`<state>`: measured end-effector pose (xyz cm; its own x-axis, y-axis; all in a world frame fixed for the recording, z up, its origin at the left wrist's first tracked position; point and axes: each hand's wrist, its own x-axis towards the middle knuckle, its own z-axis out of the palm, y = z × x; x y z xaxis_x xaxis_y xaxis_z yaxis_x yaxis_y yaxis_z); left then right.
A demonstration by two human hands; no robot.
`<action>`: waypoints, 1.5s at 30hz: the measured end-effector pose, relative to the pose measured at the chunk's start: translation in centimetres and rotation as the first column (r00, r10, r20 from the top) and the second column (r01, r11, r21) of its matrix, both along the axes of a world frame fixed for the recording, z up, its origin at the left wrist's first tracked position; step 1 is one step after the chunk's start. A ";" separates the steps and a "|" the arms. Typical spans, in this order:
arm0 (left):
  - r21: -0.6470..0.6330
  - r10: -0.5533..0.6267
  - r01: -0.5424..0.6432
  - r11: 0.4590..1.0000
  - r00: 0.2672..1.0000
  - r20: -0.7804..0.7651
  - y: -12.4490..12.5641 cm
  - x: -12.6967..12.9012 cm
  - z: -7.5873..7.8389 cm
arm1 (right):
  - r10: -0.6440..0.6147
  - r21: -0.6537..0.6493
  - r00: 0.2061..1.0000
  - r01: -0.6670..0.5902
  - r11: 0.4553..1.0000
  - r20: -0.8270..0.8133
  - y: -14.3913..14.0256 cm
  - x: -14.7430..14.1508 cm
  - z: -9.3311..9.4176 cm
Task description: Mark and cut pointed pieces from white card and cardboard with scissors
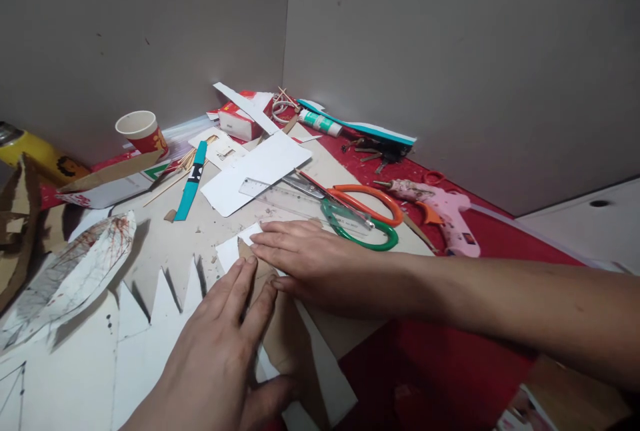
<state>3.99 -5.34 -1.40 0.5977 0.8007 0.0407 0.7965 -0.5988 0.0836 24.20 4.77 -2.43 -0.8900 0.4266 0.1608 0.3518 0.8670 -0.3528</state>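
My left hand [220,344] lies with fingers stretched out on a brown cardboard strip [287,331], its thumb lower down near the strip's edge. My right hand [305,257] reaches in from the right and rests flat across the strip's upper end, fingers extended. Under the brown strip is a white card piece [330,377], its edges showing on both sides. To the left of my left hand spreads a larger white sheet [150,357] with zigzag pointed cuts. Scissors [367,204] with orange and green handles lie just beyond my right wrist, over a clear ruler [300,201].
A pink glue gun [445,207] lies on the right of the red tabletop [490,234]. Behind are a glue stick [320,123], a white card [257,171], a teal strip [193,181] and a paper cup [143,134]. A paper boat-like shape [85,271] and yellow bottle [37,157] are left.
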 end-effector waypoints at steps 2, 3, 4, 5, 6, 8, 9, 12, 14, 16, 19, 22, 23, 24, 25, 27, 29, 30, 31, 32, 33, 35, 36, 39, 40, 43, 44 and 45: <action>0.002 -0.002 0.002 1.000 1.000 0.000 0.0 -0.1 -0.1 | 0.000 -0.002 0.999 0.000 1.000 0.040 0.0 0.1 -0.2; 0.003 -0.004 0.004 1.000 1.000 -0.004 0.0 -0.1 -0.1 | 0.006 -0.001 0.999 -0.006 1.000 0.050 0.1 0.1 -0.3; 0.005 -0.006 0.006 1.000 1.000 -0.007 -0.1 -0.2 -0.1 | 0.013 0.003 0.998 -0.013 1.000 0.055 0.2 0.2 -0.3; 0.011 -0.007 0.007 1.000 1.000 -0.007 -0.1 -0.2 -0.2 | 0.019 0.011 0.998 -0.020 1.000 0.053 0.2 0.3 -0.4; 0.019 -0.005 0.005 1.000 1.000 -0.005 -0.2 -0.2 -0.2 | 0.023 0.018 0.999 -0.024 1.000 0.049 0.3 0.4 -0.5; 0.031 0.009 -0.009 0.999 1.000 -0.001 -0.2 -0.3 -0.2 | 0.026 0.025 0.999 -0.027 0.999 0.034 0.2 0.6 -0.6; 0.039 0.013 -0.013 0.999 1.000 0.001 -0.2 -0.3 -0.1 | 0.022 0.023 0.999 -0.023 0.999 0.024 0.2 0.6 -0.7; 0.075 -0.006 0.006 0.997 1.000 -0.012 0.0 -0.2 0.0 | 0.014 0.007 1.000 -0.014 1.000 -0.012 0.1 0.7 -1.0; 0.100 -0.022 0.025 0.995 0.999 -0.028 0.1 -0.2 0.1 | 0.012 0.003 0.999 -0.012 1.000 -0.052 0.2 0.7 -1.3; 0.106 -0.024 0.028 0.994 0.999 -0.039 0.2 -0.2 0.2 | 0.008 0.005 0.995 -0.007 1.000 -0.096 0.4 0.7 -1.5; 0.100 -0.022 0.026 0.995 0.999 -0.033 0.3 -0.2 0.2 | 0.013 0.023 0.990 -0.009 1.000 -0.143 0.6 0.7 -1.7; 0.091 -0.019 0.020 0.996 1.000 -0.017 0.4 -0.2 0.1 | 0.003 0.014 0.990 -0.001 1.000 -0.144 0.8 0.8 -1.7; 0.086 -0.017 0.019 0.996 1.000 -0.014 0.4 -0.2 0.0 | -0.007 0.004 0.991 0.008 1.000 -0.136 0.8 0.8 -1.7; 0.084 -0.015 0.016 0.996 1.000 -0.011 0.4 -0.3 0.0 | -0.015 -0.005 0.992 0.015 1.000 -0.124 0.8 0.8 -1.6; 0.081 -0.013 0.014 0.997 1.000 -0.009 0.4 -0.3 0.0 | -0.020 -0.010 0.993 0.018 1.000 -0.118 0.8 0.8 -1.6; 0.080 -0.013 0.013 0.997 1.000 -0.001 0.4 -0.3 -0.1 | -0.021 -0.022 0.993 0.019 1.000 -0.120 0.7 0.8 -1.5; 0.084 -0.016 0.015 0.996 1.000 0.007 0.4 -0.4 -0.1 | -0.019 -0.038 0.990 0.014 0.999 -0.139 0.7 0.8 -1.4; 0.088 -0.012 0.011 0.996 1.000 0.009 0.3 -0.4 -0.1 | -0.018 -0.047 0.988 0.011 0.999 -0.152 0.7 0.8 -1.3; 0.094 -0.004 0.003 0.996 1.000 0.007 0.2 -0.4 -0.1 | -0.022 -0.056 0.986 0.013 0.998 -0.163 0.7 0.8 -1.3; 0.101 0.009 -0.009 0.995 1.000 0.001 0.2 -0.3 -0.1 | -0.030 -0.058 0.984 0.021 0.998 -0.174 0.8 0.9 -1.2; 0.111 0.020 -0.020 0.994 1.000 -0.006 0.1 -0.3 0.0 | -0.045 -0.052 0.982 0.036 0.998 -0.182 0.9 1.1 -1.1; 0.135 0.030 -0.025 0.990 0.999 -0.030 0.0 -0.3 0.1 | -0.097 -0.010 0.976 0.097 0.995 -0.194 1.2 1.6 -0.6; 0.152 0.025 -0.018 0.988 0.999 -0.043 -0.1 -0.2 0.1 | -0.129 0.025 0.970 0.137 0.990 -0.204 1.3 1.9 -0.1; 0.218 -0.012 0.031 0.976 0.996 -0.088 0.1 -0.2 0.2 | -0.242 0.115 0.944 0.273 0.955 -0.226 1.6 2.9 1.9; 0.243 -0.028 0.052 0.969 0.995 -0.100 0.1 -0.1 0.3 | -0.290 0.130 0.930 0.324 0.937 -0.225 1.7 3.3 2.7; 0.298 -0.082 0.120 0.947 0.987 -0.135 0.3 0.0 0.3 | -0.426 0.150 0.891 0.447 0.882 -0.155 1.9 4.1 4.7; 0.309 -0.095 0.136 0.941 0.985 -0.144 0.3 0.0 0.4 | -0.454 0.158 0.884 0.467 0.870 -0.110 2.0 4.3 5.2; 0.316 -0.104 0.148 0.937 0.983 -0.153 0.2 0.0 0.4 | -0.475 0.168 0.879 0.476 0.863 -0.054 2.2 4.4 5.6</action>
